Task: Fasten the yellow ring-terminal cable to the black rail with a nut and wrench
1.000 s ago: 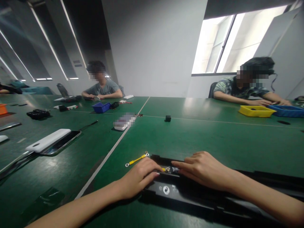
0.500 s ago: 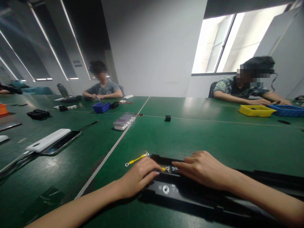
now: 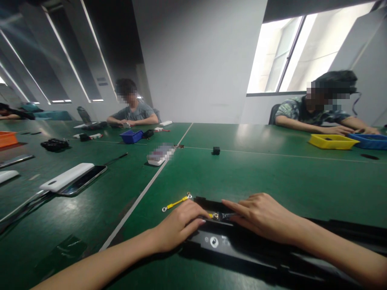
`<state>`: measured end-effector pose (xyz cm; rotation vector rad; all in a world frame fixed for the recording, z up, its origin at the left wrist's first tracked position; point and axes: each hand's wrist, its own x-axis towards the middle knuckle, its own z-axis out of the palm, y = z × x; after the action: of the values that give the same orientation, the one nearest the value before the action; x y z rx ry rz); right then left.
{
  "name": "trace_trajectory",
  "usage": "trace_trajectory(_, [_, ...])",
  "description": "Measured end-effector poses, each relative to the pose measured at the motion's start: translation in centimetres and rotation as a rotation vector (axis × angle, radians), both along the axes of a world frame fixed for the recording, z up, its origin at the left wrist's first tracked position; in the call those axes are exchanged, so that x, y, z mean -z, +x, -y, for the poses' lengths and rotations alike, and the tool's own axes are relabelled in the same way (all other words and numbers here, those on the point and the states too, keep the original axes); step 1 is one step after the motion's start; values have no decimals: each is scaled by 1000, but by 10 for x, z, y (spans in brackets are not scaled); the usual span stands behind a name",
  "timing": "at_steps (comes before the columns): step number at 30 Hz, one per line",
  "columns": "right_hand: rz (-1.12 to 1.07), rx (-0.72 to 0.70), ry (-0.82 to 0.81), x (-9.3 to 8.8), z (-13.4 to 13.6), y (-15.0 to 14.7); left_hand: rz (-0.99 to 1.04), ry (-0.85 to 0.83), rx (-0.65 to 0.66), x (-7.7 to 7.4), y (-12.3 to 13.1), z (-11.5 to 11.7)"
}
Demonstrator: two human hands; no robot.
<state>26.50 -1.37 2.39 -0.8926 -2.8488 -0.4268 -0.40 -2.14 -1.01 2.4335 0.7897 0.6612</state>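
Observation:
A long black plastic part (image 3: pixel 260 253) lies across the green table (image 3: pixel 242 173) right in front of me. My left hand (image 3: pixel 178 225) rests on its left end with fingers curled, the fingertips pressed beside a small brass nut (image 3: pixel 215 216). My right hand (image 3: pixel 260 217) lies on the part from the right, fingers pressed together and pointing at the same nut. A short yellow wire (image 3: pixel 177 202) with ring terminals lies on the table just beyond my left hand. A round silver fitting (image 3: pixel 214 242) shows on the part below the hands.
A white power bank on a phone (image 3: pixel 71 180) lies at left. A small black cube (image 3: pixel 215 150) and a white object (image 3: pixel 159 156) sit mid-table. Blue bin (image 3: pixel 131 136), yellow tray (image 3: pixel 331 141) and blue tray (image 3: pixel 369 141) stand near two seated people at the far side.
My view has shifted slightly. Both hands stay on the black part at the nut, with the right fingers a little more stretched toward it.

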Motion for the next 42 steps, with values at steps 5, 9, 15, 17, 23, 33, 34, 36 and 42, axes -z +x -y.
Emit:
trace_trajectory(5, [1,-21,11,-1,0,0,0,16,-3,-1,0,0])
trace_trajectory(9, [-19,-53,24,-1,0,0,1,13,4,-2,1,1])
trace_trajectory(15, [-30,-44,-11,-3,0,0,0,13,-4,0,0,0])
trace_trajectory(17, [-31,-50,-31,-4,1,-1,-2,10,-4,1,0,0])
trace_trajectory(23, [-13,-59,-25,-6,2,-1,-11,1,-2,0,-1,0])
trace_trajectory(33, [-19,-78,-35,-6,1,-1,-6,-7,-10,1,0,0])
trace_trajectory(34, [-10,-72,-36,-6,1,-1,-9,-8,-10,0,0,0])
trace_trajectory(36, [9,-59,-35,-6,1,-1,-12,-8,-9,0,0,0])
trace_trajectory(42, [2,-87,-14,-7,1,-1,-7,-2,-9,-1,0,0])
